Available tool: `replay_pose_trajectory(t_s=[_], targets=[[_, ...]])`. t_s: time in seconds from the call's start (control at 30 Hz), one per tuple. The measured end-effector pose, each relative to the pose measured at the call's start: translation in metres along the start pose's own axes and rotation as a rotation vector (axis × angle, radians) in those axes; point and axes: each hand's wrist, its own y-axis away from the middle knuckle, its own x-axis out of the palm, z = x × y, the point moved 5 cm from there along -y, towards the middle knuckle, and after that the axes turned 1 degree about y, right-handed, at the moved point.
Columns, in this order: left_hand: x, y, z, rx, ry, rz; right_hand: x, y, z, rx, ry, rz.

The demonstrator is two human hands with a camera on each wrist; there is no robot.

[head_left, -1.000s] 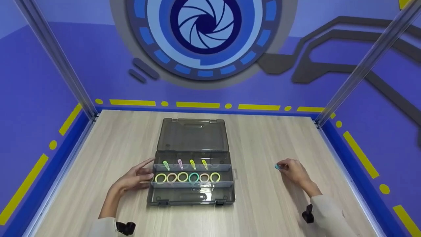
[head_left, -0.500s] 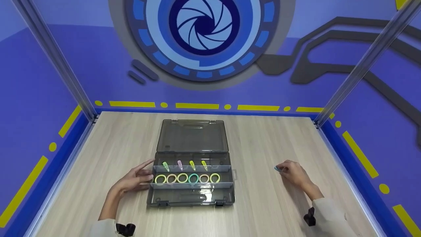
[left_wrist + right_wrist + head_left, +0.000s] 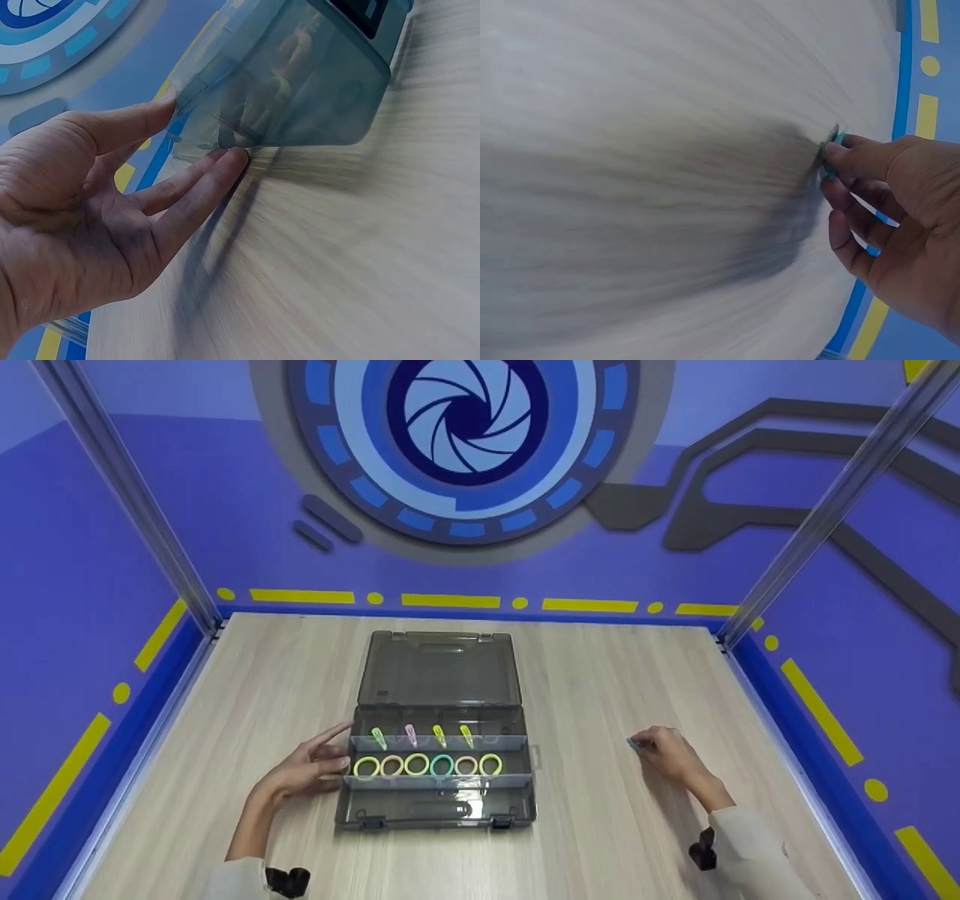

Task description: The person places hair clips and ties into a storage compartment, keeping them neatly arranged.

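A smoky see-through plastic case (image 3: 439,808) lies on the table with its lid (image 3: 441,667) folded back. In its rear row stand several snap hair clips (image 3: 411,735), green, pink and yellow. The middle row holds several ring-shaped hair ties (image 3: 442,766) in yellow, pink and teal; the front row holds nothing visible. My left hand (image 3: 304,769) rests its fingertips against the case's left side, fingers mostly straight, thumb near the upper edge in the left wrist view. Off to the right, my right hand (image 3: 671,754) pinches a small teal hair clip (image 3: 831,146) between thumb and fingers, near the tabletop.
The pale wood table (image 3: 577,810) is bounded by blue-purple panels (image 3: 480,577) at the back and both sides. Metal posts (image 3: 817,521) stand at the rear corners. A bare stretch of tabletop separates the case from my right hand.
The teal clip in my right hand has turned slightly, so less of it shows. My left hand and the case have stayed put.
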Motion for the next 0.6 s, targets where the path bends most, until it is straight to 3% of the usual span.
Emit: replay_pose_trajectory(t_s=[0.27, 0.6], targets=[[0.001, 0.0, 0.0, -0.006, 0.0, -0.004, 0.007, -0.003, 0.0, 0.082, -0.135, 0.095], [0.001, 0.0, -0.001, 0.005, 0.002, -0.001, 0.007, -0.017, 0.017, 0.028, -0.273, 0.109]])
